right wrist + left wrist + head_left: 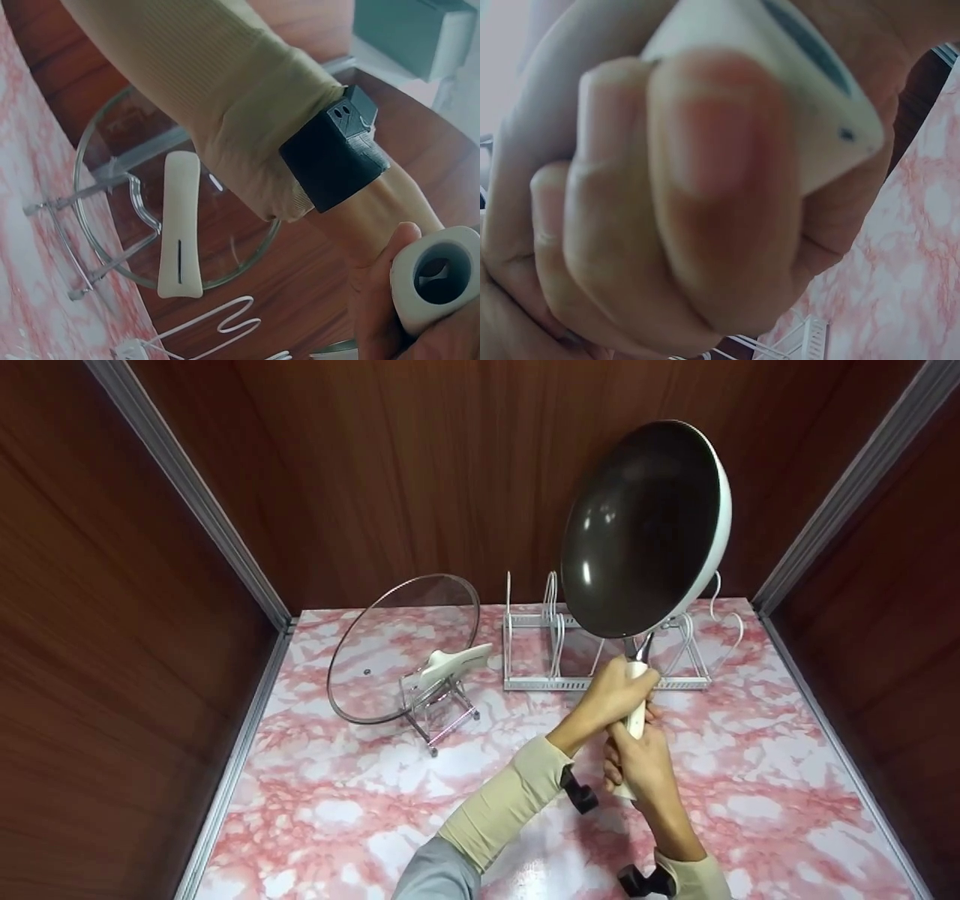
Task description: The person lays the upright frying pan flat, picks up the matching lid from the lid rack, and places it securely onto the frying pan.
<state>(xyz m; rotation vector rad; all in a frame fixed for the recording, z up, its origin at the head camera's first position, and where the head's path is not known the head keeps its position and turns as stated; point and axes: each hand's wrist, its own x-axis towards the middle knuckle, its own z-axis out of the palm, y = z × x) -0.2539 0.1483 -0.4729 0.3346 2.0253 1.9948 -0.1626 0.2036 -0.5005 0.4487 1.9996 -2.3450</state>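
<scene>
Both hands grip the white handle (636, 721) of a large frying pan (637, 532). The pan stands raised and tilted, its dark inside facing the head camera and its white outside showing along the right edge. Nearest the pan body is my left hand (611, 691); my right hand (641, 761) holds lower down, toward the handle's end. A white wire rack (536, 684) lies behind and below the pan, partly hidden by it. In the right wrist view, the handle's hollow end (403, 289) pokes out of the grip.
Left of the rack, a glass lid (390, 649) with a white handle (450, 666) leans in a small chrome stand (454, 725). The pink-and-white marbled table (337, 810) is bordered by dark wooden panels (450, 472) with metal edge strips.
</scene>
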